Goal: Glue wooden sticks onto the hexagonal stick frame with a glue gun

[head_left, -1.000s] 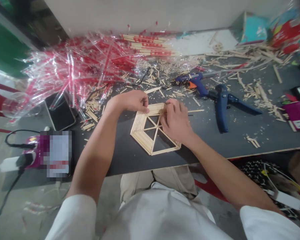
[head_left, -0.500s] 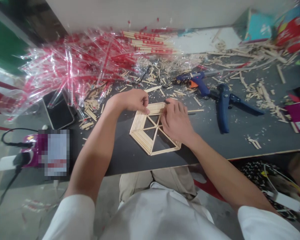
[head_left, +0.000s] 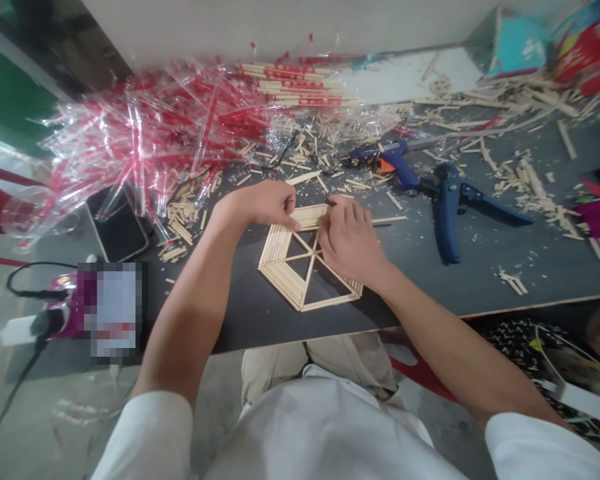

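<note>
A flat hexagon frame of thin wooden sticks (head_left: 285, 270), with spokes meeting in its middle, lies on the dark tabletop (head_left: 430, 280). My left hand (head_left: 265, 203) rests curled on the frame's upper left edge, fingertips pressing the sticks there. My right hand (head_left: 347, 240) covers the frame's upper right part, fingers bent and pinched down on the sticks at the top edge. Whether either hand holds a loose stick is hidden.
A blue glue gun (head_left: 395, 160) and a blue cutter tool (head_left: 450, 200) lie to the right. A heap of red and clear wrappers (head_left: 145, 140) fills the back left, beside a black phone (head_left: 117, 223). Wood offcuts (head_left: 520, 173) are scattered about. A purple device with a cable (head_left: 60, 307) sits at the left.
Both hands stay on the frame's top edge; the right hand's fingers have shifted slightly. The camera has moved a little.
</note>
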### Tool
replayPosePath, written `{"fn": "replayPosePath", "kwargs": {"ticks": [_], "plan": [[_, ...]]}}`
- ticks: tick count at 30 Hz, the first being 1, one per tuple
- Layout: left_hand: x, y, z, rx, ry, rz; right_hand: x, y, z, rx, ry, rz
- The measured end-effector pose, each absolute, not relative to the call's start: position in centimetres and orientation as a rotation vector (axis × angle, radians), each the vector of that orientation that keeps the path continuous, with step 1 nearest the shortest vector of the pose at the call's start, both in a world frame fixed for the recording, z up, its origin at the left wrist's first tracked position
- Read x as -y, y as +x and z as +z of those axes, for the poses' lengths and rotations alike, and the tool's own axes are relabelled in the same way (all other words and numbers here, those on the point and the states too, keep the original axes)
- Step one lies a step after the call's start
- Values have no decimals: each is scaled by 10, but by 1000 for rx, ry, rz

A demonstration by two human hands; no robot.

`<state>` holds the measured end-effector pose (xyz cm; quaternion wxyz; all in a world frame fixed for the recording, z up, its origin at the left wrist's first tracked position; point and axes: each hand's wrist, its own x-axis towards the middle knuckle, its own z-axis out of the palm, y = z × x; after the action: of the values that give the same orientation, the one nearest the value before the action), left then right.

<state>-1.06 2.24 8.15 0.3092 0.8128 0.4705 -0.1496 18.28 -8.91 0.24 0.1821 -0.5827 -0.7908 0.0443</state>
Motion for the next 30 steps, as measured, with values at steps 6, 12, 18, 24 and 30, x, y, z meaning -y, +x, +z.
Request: {"fn": "replayPosePath", "kwargs": {"ticks": [6,12,18,24,30], "plan": [[-23,-10,82,-1250,2170,-427,85,185,3,2254,-1589,187],[-23,-11,81,-1237,2152,-404,83,187,5,2288,-1594,199],[-18,-6,85,-1292,2145,-423,77,193,2,2333,-1537,241],[-20,-6,86,-1295,2120,-425,74,199,0,2347,-1471,295],[-23,-8,82,-1288,2119,-424,68,203,0,2274,-1443,402]]}}
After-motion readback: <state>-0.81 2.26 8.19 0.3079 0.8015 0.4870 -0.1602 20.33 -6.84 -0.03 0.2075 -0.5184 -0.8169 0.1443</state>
